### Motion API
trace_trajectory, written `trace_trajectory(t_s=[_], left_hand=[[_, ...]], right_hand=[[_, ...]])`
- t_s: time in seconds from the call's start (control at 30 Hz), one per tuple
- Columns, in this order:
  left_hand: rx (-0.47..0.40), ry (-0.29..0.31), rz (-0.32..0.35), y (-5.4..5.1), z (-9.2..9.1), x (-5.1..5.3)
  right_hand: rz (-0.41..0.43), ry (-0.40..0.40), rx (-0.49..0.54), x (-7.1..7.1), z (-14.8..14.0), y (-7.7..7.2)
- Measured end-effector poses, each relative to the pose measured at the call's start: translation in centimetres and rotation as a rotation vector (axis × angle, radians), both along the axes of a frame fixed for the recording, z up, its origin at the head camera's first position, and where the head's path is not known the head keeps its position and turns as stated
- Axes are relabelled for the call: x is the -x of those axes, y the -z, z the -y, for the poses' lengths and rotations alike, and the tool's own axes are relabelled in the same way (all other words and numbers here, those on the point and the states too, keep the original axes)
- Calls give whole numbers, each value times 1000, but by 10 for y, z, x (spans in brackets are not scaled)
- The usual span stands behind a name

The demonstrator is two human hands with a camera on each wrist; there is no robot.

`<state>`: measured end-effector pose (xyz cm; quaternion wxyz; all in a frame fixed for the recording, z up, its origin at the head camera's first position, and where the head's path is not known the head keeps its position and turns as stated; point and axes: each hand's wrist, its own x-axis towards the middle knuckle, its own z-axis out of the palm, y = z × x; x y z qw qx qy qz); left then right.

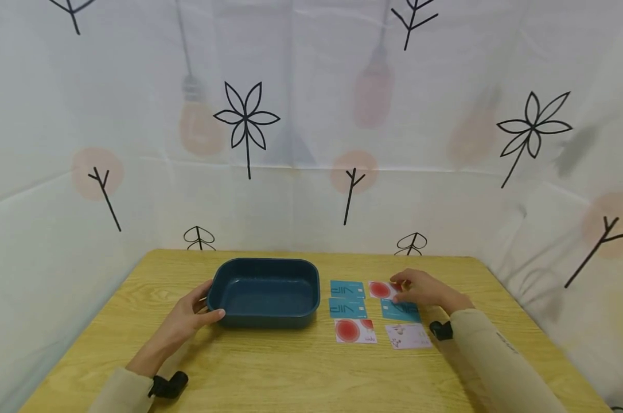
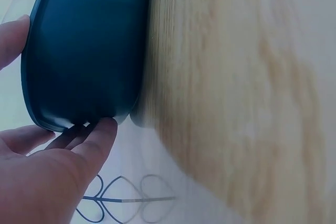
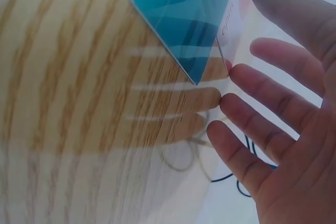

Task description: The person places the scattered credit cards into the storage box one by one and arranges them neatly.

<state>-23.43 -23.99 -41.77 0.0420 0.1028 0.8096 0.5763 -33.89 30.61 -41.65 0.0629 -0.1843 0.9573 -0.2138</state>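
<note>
A dark blue-green rectangular container (image 1: 264,295) rests on the table, and my left hand (image 1: 185,321) holds its left end. In the left wrist view the hand (image 2: 58,177) has fingertips on the outer wall of the container (image 2: 89,40), with the thumb at its rim. My right hand (image 1: 425,288) is over a white card with a red circle (image 1: 378,289), thumb and index at its right part. In the right wrist view the hand (image 3: 294,124) has fingers spread, one fingertip at the corner of that card (image 3: 229,22). A teal card (image 3: 168,3) lies beside it.
Left of the right hand lie two teal cards (image 1: 347,289) (image 1: 347,308) above a red-circle card (image 1: 348,331). Nearer me than the touched card are a teal card (image 1: 398,310) and a pale flowered card (image 1: 408,336). A patterned white cloth (image 1: 301,206) stands behind the wooden table (image 1: 291,367).
</note>
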Motion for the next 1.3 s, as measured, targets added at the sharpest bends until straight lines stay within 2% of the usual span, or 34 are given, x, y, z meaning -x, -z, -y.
trace_trajectory(t_s=[0.43,0.77,1.3], left_hand=[[-9,8,3,2,1,0],[4,12,-13,4,1,1],[8,19,-15,4,1,0]], right_hand=[[20,-25,-28,1,5,-6],[44,6,-64,5,8,-3],[79,2,-59,8,9,-6]])
